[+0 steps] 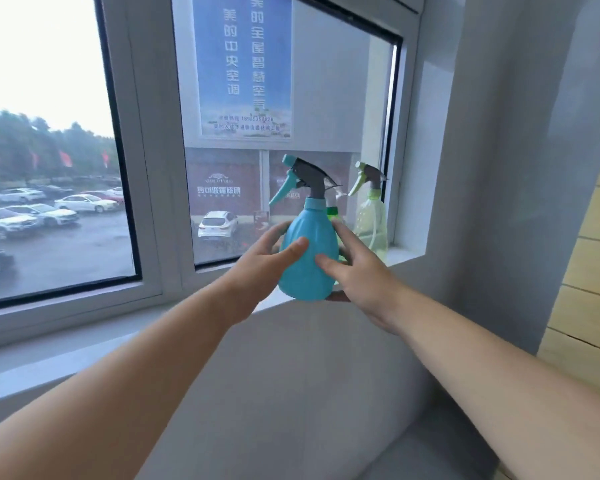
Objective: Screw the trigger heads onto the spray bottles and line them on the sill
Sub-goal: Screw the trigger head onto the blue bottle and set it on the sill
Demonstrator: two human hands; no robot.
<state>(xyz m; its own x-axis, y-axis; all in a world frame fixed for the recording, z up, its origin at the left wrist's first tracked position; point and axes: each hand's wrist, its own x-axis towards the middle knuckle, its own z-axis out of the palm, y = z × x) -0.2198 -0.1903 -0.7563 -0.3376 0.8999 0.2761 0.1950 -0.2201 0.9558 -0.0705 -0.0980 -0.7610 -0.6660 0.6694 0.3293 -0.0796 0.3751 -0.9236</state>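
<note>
A blue spray bottle (pixel 309 268) with a grey and teal trigger head (pixel 303 178) on its neck stands upright at the sill's (pixel 400 253) front edge. My left hand (pixel 274 256) wraps its left side, thumb across the front. My right hand (pixel 357 271) holds its right side, fingers behind and under it. Behind it a green-capped bottle (pixel 334 213) is mostly hidden. Farther right on the sill stands a clear pale green bottle (pixel 371 223) with its own trigger head (pixel 367 178) on.
The window pane and white frame (pixel 153 202) rise behind the sill. A grey wall (pixel 499 168) closes the sill's right end, with a wooden panel (pixel 589 289) beyond. A grey rounded surface (pixel 309 375) lies below the sill, under my forearms.
</note>
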